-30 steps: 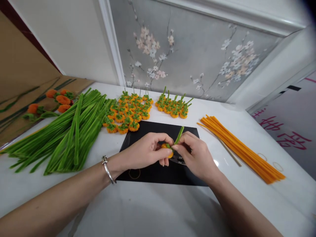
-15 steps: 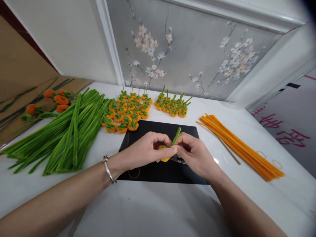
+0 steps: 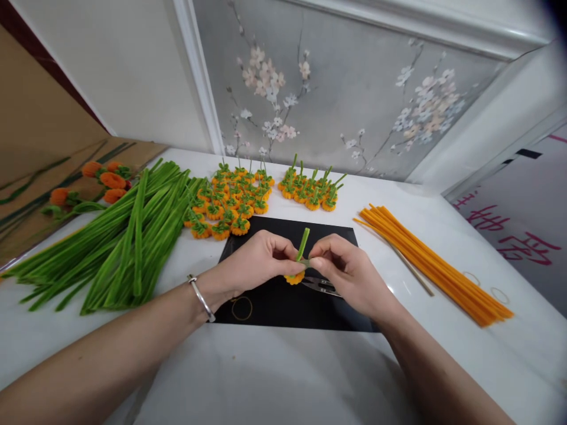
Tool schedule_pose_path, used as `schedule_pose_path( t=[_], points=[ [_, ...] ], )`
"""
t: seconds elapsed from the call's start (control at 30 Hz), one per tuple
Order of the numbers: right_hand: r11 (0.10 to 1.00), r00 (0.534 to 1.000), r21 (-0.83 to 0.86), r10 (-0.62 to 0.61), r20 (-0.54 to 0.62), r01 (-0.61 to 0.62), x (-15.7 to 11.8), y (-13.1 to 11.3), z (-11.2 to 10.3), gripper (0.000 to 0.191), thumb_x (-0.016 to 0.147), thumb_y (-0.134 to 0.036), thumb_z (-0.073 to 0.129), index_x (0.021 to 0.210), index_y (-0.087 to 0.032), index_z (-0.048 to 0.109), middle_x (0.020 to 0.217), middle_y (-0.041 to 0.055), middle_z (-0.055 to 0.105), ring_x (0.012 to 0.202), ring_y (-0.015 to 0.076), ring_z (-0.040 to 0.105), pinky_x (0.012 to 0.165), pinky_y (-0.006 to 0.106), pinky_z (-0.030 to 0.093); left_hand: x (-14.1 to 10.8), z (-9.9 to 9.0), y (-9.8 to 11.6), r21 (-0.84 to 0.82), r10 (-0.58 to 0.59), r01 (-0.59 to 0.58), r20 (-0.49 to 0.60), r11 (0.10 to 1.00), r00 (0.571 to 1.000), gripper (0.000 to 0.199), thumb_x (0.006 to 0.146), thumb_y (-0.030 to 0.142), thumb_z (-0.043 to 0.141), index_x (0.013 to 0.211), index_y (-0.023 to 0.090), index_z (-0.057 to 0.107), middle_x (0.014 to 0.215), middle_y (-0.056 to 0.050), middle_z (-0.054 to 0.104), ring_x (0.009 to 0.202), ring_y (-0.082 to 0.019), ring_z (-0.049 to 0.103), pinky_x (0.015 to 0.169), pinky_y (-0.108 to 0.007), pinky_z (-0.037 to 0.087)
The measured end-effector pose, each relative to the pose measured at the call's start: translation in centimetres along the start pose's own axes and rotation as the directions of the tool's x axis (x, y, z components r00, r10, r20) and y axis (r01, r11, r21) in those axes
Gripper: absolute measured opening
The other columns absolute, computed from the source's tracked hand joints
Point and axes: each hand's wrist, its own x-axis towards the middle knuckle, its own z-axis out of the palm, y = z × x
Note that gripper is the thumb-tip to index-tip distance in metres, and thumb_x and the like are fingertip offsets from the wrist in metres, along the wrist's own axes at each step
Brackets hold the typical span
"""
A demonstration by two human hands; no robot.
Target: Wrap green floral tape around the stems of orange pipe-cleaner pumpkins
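Note:
My left hand [image 3: 270,257] is closed on a small orange chenille pumpkin [image 3: 295,278], pinching it at its green top between thumb and fingers. From that top a green pipe-cleaner stem [image 3: 303,243] stands up, slightly tilted. My right hand [image 3: 343,265] is closed, its thumb and fingertips pinching a short greenish end [image 3: 305,262] that runs across from the pumpkin's top. Below the right hand lie metal snips [image 3: 322,285], partly hidden by it, on the black mat [image 3: 283,310].
Green pipe cleaners [image 3: 133,236] lie heaped on the left. Finished orange pumpkins with green tops [image 3: 228,200] stand behind the mat, with a second group [image 3: 312,189] further right. An orange pipe-cleaner bundle [image 3: 438,265] and a thin stick [image 3: 419,277] lie right. Orange flowers [image 3: 113,180] rest far left.
Both hands have drawn slightly apart, showing the greenish end between them. The pumpkin and its stem have shifted a little left, and more of the snips shows.

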Motion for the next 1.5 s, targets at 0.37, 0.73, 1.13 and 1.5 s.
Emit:
schedule_pose_path(
  t=[0.37, 0.73, 1.13, 1.5],
  points=[
    [0.989, 0.995, -0.107, -0.099, 0.006, 0.099, 0.0, -0.2, 0.3, 0.015, 0.085, -0.014, 0.056, 0.072, -0.019, 0.061, 0.075, 0.0001, 0.056, 0.069, 0.0127, 0.054, 0.064, 0.026, 0.043, 0.0, 0.2, 0.1, 0.174, 0.052, -0.062, 0.059, 0.983, 0.997, 0.014, 0.075, 0.022, 0.062, 0.068, 0.011, 0.066, 0.060, 0.002, 0.056, 0.058, -0.008, 0.044, 0.055, -0.020, 0.034],
    [0.997, 0.999, -0.063, -0.042, 0.008, 0.043, 0.0, -0.4, 0.6, 0.012, 0.086, -0.028, 0.057, 0.078, -0.019, 0.058, 0.062, -0.0046, 0.045, 0.055, 0.0096, 0.041, 0.052, 0.022, 0.035, -0.1, -0.1, 0.4, 0.295, 0.078, -0.112, 0.125, 0.949, 0.989, 0.015, 0.080, 0.021, 0.054, 0.072, 0.012, 0.064, 0.064, 0.002, 0.054, 0.061, -0.010, 0.045, 0.056, -0.021, 0.033],
    [0.993, 0.983, -0.024, -0.117, -0.144, 0.115, -0.2, -0.8, 1.1, 0.019, 0.088, -0.027, 0.055, 0.072, -0.017, 0.059, 0.061, -0.0026, 0.054, 0.052, 0.0082, 0.042, 0.051, 0.021, 0.036, -0.5, -0.3, 1.3, 0.002, 0.045, -0.047, 0.268, 0.999, 0.962, 0.022, 0.086, 0.030, 0.053, 0.075, 0.012, 0.061, 0.064, 0.003, 0.045, 0.058, -0.008, 0.036, 0.054, -0.022, 0.029],
    [0.997, 0.993, 0.005, -0.078, -0.094, 0.079, -0.2, -0.9, 0.8, 0.016, 0.087, -0.030, 0.057, 0.080, -0.019, 0.064, 0.067, -0.0011, 0.057, 0.057, 0.0095, 0.044, 0.053, 0.022, 0.038, -0.1, 0.2, 0.8, -0.171, 0.014, 0.013, 0.156, 0.985, 0.988, 0.016, 0.072, 0.024, 0.070, 0.064, 0.011, 0.065, 0.063, 0.002, 0.054, 0.062, -0.009, 0.045, 0.061, -0.023, 0.037]
  ],
)
